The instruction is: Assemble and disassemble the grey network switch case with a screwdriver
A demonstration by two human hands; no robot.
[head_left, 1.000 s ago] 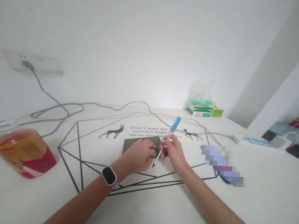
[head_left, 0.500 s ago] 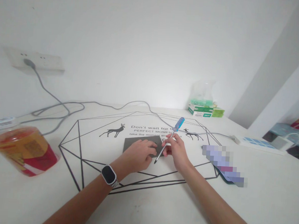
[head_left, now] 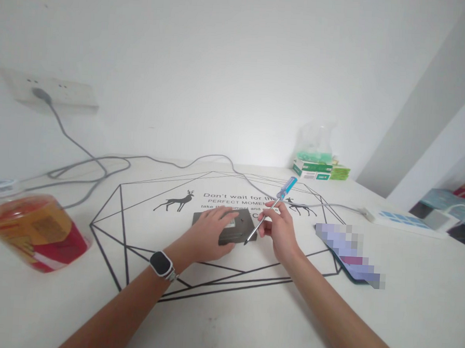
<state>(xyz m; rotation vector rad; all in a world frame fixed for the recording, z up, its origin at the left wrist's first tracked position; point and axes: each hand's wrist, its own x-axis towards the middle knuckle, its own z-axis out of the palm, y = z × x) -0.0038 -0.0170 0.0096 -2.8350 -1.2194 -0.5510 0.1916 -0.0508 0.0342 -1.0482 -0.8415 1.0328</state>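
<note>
A dark flat rectangular box (head_left: 247,224) with a small pale label lies on the white table. My left hand (head_left: 212,235) rests over its left part, fingers spread across the top and thumb at the near edge. My right hand (head_left: 279,229), at the box's right side, pinches a screwdriver (head_left: 288,188) by its shaft. The blue clear handle points up and to the right, and the dark tip points down-left near the box's front right edge. Whether the tip touches anything is unclear.
A red and yellow container (head_left: 38,234) stands at the left. To the right are a phone-like object (head_left: 349,255), partly pixelated, and a power strip (head_left: 405,222). Small boxes (head_left: 313,169) sit at the back, and a grey cable (head_left: 178,166) runs along the wall side.
My left hand has shifted slightly left and its fingers have spread, showing more of the box and its label. My right hand and the screwdriver have moved a little right.
</note>
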